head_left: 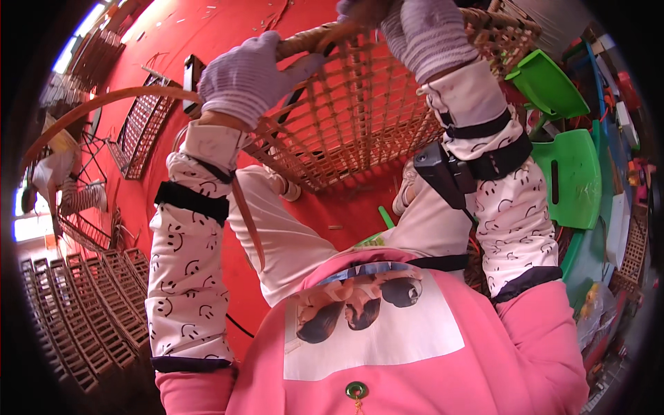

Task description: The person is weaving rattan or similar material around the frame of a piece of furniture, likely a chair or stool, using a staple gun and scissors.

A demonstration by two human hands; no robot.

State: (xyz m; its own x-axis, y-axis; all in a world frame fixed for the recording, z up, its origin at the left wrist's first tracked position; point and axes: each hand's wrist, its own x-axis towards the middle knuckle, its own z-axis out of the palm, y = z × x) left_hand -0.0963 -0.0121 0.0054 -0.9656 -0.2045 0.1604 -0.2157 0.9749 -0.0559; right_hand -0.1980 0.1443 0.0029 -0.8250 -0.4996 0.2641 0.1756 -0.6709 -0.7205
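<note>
A woven rattan basket [366, 90] with an open lattice stands tilted between my knees, its wrapped rim toward the top of the view. My left hand [252, 79], in a lilac striped glove, is closed around the rim's left part, thumb stretched along its near side. A flat brown rattan strip [104, 104] curves out to the left of that wrist; a length of similar strip hangs below it by my thigh. My right hand [429, 34], in a matching glove, is at the rim's far right, fingers bent around a strip by the rim. The top edge cuts off its fingertips.
Stacked lattice panels [83, 311] lie at the lower left. Another lattice piece [142, 131] rests on the red floor covering [235, 21]. Green plastic chairs [570, 176] stand close to my right arm. Cluttered goods line the right edge. Another person's sleeve [86, 197] shows at far left.
</note>
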